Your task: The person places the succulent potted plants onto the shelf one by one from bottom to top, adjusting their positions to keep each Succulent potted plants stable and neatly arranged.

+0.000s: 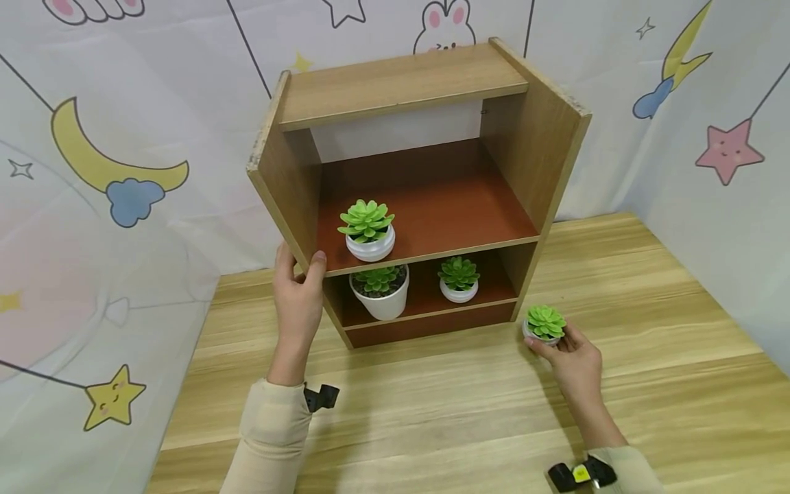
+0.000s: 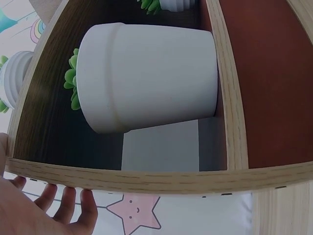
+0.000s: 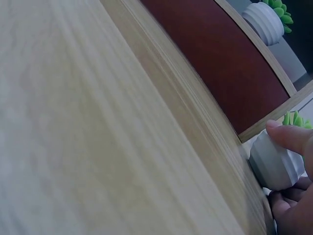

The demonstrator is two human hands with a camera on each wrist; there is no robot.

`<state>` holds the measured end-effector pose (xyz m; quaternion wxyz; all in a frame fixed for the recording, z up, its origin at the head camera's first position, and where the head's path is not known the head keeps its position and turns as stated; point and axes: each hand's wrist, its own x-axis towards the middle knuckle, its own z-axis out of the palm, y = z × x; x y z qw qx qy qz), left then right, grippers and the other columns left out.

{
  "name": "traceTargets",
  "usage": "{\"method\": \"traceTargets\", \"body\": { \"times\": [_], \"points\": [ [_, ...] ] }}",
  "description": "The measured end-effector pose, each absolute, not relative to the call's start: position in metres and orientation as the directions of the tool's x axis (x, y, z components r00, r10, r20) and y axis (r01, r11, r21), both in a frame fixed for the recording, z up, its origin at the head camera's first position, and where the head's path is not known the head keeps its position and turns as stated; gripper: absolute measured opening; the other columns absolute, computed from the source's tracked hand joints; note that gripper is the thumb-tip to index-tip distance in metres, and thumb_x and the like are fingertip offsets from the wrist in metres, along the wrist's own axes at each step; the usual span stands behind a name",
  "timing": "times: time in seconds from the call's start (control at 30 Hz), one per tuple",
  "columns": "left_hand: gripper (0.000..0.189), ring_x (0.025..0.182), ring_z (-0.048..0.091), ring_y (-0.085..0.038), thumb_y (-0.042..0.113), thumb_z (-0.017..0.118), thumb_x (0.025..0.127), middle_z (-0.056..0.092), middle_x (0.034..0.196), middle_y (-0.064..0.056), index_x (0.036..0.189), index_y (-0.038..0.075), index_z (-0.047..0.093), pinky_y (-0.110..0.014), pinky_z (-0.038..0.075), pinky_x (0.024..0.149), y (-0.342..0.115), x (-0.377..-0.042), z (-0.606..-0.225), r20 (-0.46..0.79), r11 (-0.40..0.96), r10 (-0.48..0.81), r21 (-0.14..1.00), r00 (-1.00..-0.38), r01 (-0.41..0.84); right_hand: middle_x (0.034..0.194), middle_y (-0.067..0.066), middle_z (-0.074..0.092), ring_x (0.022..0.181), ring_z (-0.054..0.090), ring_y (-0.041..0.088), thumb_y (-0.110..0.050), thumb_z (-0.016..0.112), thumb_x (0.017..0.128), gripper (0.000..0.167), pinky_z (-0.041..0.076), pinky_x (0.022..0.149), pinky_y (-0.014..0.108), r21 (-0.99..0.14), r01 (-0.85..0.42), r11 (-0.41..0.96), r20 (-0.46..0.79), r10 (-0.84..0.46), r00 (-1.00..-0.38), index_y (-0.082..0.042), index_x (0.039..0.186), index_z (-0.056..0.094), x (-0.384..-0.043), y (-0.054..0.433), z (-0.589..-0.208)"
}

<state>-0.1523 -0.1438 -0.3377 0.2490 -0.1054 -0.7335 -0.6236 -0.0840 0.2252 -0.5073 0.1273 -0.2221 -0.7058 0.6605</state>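
My left hand [image 1: 297, 302] grips the left side panel of a small wooden shelf [image 1: 401, 333], thumb at the front edge and fingers round the outer side. At the shelf's right front corner, my right hand [image 1: 579, 360] pinches a small potted succulent [image 1: 546, 324] by its white pot [image 3: 276, 164], low at the tabletop. Another small potted succulent [image 1: 369, 233] stands on the middle board, near the left panel. In the lower compartment are a larger white flowerpot [image 1: 385, 302] with a green plant, at left, and a small potted succulent [image 1: 459, 281], at right.
The shelf stands on a wood-grain table [image 1: 432, 412], close to a white printed cloth [image 1: 204, 226] behind it. Its top board [image 1: 401, 82] spans the two side panels, whose upper ends rise above it. Black wrist straps [image 1: 322, 398] are on both forearms.
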Motion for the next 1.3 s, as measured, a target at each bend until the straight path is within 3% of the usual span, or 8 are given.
{"method": "traceTargets", "body": {
  "times": [0.37, 1.0, 1.13, 1.3],
  "points": [
    [0.045, 0.114, 0.049, -0.018, 0.003, 0.053, 0.097, 0.049, 0.132, -0.017, 0.141, 0.001, 0.05, -0.04, 0.045, 0.085, -0.143, -0.151, -0.337, 0.49, 0.205, -0.165, 0.866, -0.856, 0.456, 0.148, 0.022, 0.036, 0.135, 0.035, 0.031, -0.017, 0.087, 0.077, 0.087, 0.038, 0.099, 0.026, -0.981, 0.189, 0.04, -0.144, 0.498, -0.855, 0.002, 0.147, 0.039, -0.084, 0.227, -0.508],
    [0.046, 0.118, 0.049, -0.019, 0.002, 0.054, 0.096, 0.049, 0.133, -0.018, 0.142, 0.001, 0.05, -0.044, 0.045, 0.087, -0.143, -0.152, -0.336, 0.508, 0.205, -0.16, 0.856, -0.846, 0.475, 0.14, 0.022, 0.047, 0.13, 0.044, 0.03, -0.013, 0.088, 0.075, 0.08, 0.042, 0.092, 0.019, -0.989, 0.145, 0.001, -0.122, 0.533, -0.837, 0.002, 0.142, 0.048, -0.085, 0.223, -0.497],
    [0.047, 0.119, 0.048, -0.019, 0.002, 0.054, 0.096, 0.049, 0.134, -0.017, 0.142, 0.002, 0.049, -0.044, 0.045, 0.086, -0.143, -0.152, -0.336, 0.506, 0.208, -0.159, 0.857, -0.848, 0.472, 0.135, 0.022, 0.053, 0.124, 0.052, 0.023, -0.011, 0.088, 0.074, 0.076, 0.045, 0.088, 0.016, -0.991, 0.131, 0.023, -0.097, 0.553, -0.828, 0.001, 0.14, 0.052, -0.084, 0.221, -0.496],
    [0.046, 0.12, 0.048, -0.017, 0.012, 0.057, 0.097, 0.051, 0.133, -0.005, 0.142, 0.016, 0.053, -0.046, 0.045, 0.086, -0.152, -0.17, -0.358, 0.531, 0.208, -0.164, 0.842, -0.831, 0.497, 0.13, 0.024, 0.057, 0.113, 0.059, 0.014, -0.008, 0.088, 0.073, 0.072, 0.047, 0.083, 0.015, -0.994, 0.113, 0.014, -0.084, 0.576, -0.813, 0.0, 0.137, 0.056, -0.083, 0.219, -0.493]
  ]
}}
